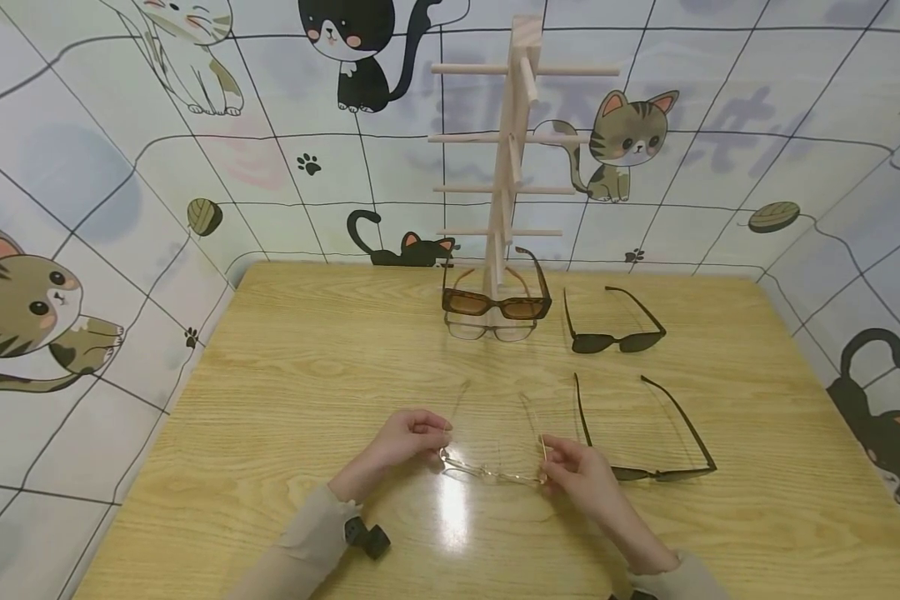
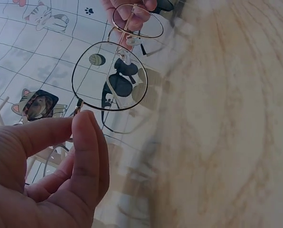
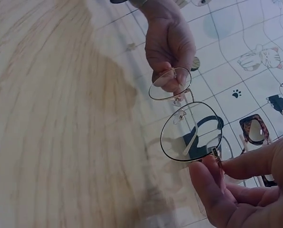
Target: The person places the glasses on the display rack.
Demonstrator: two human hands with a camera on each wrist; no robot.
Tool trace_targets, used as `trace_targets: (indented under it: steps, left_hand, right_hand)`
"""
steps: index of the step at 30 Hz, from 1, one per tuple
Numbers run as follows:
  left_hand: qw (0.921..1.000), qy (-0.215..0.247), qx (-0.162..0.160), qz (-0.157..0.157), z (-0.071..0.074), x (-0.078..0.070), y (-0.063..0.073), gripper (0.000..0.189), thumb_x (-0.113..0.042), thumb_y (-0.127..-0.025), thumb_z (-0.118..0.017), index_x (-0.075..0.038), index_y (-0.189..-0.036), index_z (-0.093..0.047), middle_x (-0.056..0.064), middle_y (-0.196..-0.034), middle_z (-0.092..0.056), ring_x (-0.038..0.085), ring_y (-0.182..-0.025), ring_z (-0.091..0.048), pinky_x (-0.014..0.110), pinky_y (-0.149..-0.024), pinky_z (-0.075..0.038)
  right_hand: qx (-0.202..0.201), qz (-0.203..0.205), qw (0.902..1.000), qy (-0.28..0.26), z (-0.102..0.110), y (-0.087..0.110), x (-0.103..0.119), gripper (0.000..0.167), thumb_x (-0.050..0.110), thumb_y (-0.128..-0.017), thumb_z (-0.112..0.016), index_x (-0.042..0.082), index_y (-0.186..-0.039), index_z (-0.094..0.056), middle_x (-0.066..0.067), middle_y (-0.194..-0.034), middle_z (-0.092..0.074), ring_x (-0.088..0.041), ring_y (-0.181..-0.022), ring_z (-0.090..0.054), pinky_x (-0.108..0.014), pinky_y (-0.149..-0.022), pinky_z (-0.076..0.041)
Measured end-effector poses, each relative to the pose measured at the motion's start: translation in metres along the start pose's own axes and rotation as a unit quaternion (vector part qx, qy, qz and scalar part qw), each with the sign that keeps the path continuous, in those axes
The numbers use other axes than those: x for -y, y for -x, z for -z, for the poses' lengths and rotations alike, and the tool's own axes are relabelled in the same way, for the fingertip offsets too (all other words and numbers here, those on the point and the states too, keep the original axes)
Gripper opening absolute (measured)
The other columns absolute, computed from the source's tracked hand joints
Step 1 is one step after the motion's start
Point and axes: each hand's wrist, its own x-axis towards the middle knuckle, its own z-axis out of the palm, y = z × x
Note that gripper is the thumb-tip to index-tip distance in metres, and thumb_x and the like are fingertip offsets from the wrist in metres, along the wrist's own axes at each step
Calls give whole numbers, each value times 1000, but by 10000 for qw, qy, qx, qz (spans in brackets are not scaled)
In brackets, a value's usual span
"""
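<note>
Both hands hold a pair of thin metal-rimmed eyeglasses (image 1: 487,472) with clear lenses, near the front middle of the table. My left hand (image 1: 408,435) pinches the left hinge area between thumb and fingers, seen closely in the left wrist view, where the dark round rim (image 2: 74,71) stands just beyond the fingertips. At the opposite hinge, my right hand (image 1: 581,475) pinches the frame the same way. The temples are unfolded and point away from me. Just right of the right hand lie black sunglasses (image 1: 675,476) with open temples, partly hidden by that hand.
A wooden glasses stand (image 1: 512,150) with several crossbars rises at the table's back. Tortoiseshell sunglasses (image 1: 495,307) hang low on it, above clear eyeglasses (image 1: 487,332). More black sunglasses (image 1: 618,342) lie to its right. Cat-patterned sheeting (image 1: 307,217) encloses the wooden table (image 1: 285,350).
</note>
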Motion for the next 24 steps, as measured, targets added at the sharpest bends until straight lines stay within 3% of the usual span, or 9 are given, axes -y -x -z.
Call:
trace_targets:
  steps: [4,9,13,18,24]
  left_hand:
    - [9996,264,-12,-18,1,-5,2,28,3,-85,-63,17,-107,-56,10,-80,-66,9,-63,-61,22,-61,-54]
    - [9988,466,31,-109,2,-14,6,25,4,-84,-62,17,-104,-56,18,-84,-67,11,-65,-62,23,-63,-55]
    - [9986,520,20,-106,2,-22,8,21,2,-84,-63,14,-101,-58,16,-84,-67,12,-66,-62,24,-65,-55]
    - [9979,610,52,-211,2,-35,12,16,0,-85,-64,9,-98,-60,9,-81,-66,12,-67,-62,29,-68,-56]
    - [9966,730,136,-362,2,-50,16,13,0,-86,-62,8,-97,-60,2,-77,-65,11,-67,-61,27,-67,-55]
  right_hand:
    - [245,25,9980,-577,4,1,4,38,-5,-90,-54,-17,-126,-46,-17,-92,-58,-16,-73,-62,-32,-68,-57]
    - [487,206,9943,-927,10,5,12,35,-2,-92,-53,-19,-122,-45,-16,-91,-58,-14,-73,-61,-35,-70,-57]
    - [447,310,9927,-1075,13,8,18,32,1,-91,-56,-18,-116,-47,-12,-87,-58,-14,-73,-61,-35,-70,-57]
    - [292,451,9902,-1286,17,10,24,21,1,-90,-57,-8,-108,-51,-9,-83,-58,-14,-73,-61,-34,-69,-56]
    - [129,439,9911,-1248,21,10,34,19,3,-91,-57,-4,-108,-51,-8,-84,-58,-14,-73,-60,-35,-72,-56]
